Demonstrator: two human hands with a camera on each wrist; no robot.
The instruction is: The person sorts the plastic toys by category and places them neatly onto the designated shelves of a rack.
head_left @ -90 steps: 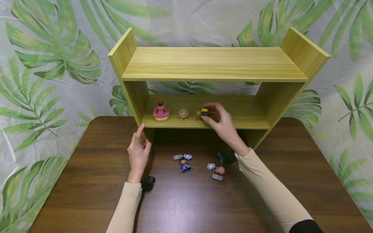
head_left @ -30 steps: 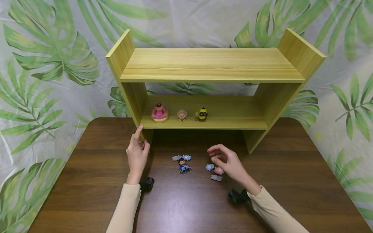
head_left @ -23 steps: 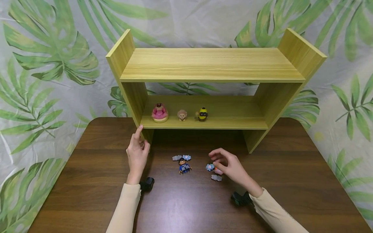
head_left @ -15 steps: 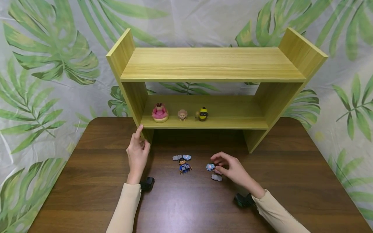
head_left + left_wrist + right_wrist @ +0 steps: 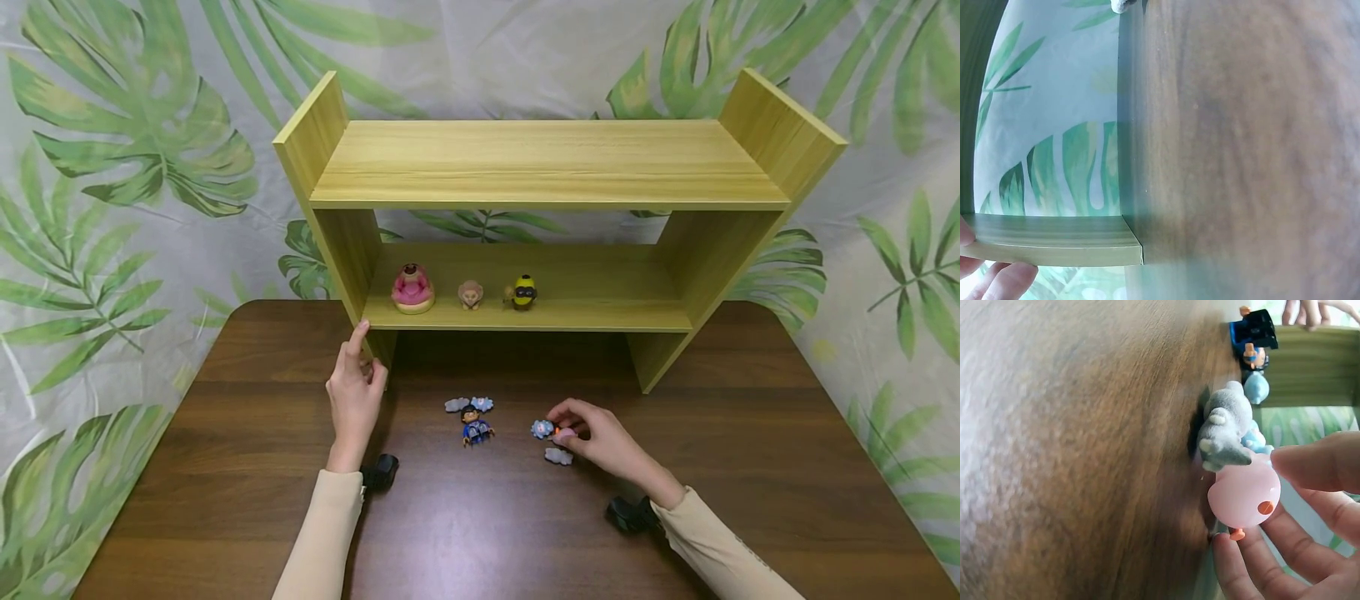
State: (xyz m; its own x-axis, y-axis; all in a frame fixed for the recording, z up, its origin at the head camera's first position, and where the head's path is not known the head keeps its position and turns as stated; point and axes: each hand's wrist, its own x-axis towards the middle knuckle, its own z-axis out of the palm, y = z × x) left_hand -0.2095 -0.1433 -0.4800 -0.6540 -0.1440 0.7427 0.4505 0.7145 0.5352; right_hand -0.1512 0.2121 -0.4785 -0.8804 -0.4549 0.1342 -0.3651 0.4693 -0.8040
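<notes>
Head view, shelf (image 5: 607, 302), three figurines (image 5: 524, 294) inside

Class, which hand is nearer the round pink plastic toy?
Right: the right hand curls around the toy; the left hand is away, holding the left end of the yellow wooden shelf.

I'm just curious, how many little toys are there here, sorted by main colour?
Pink: 2 (seated figure, round toy)
Tan: 1 (lion-like toy)
Yellow and black: 1 (capped figure, counted with the small piece beside it)
Grey: 2 (left grey toy, right grey toy)
Light blue: 2 (left blue toy, right blue toy)
Dark blue: 1 (dark-haired doll)
Total: 9
</notes>
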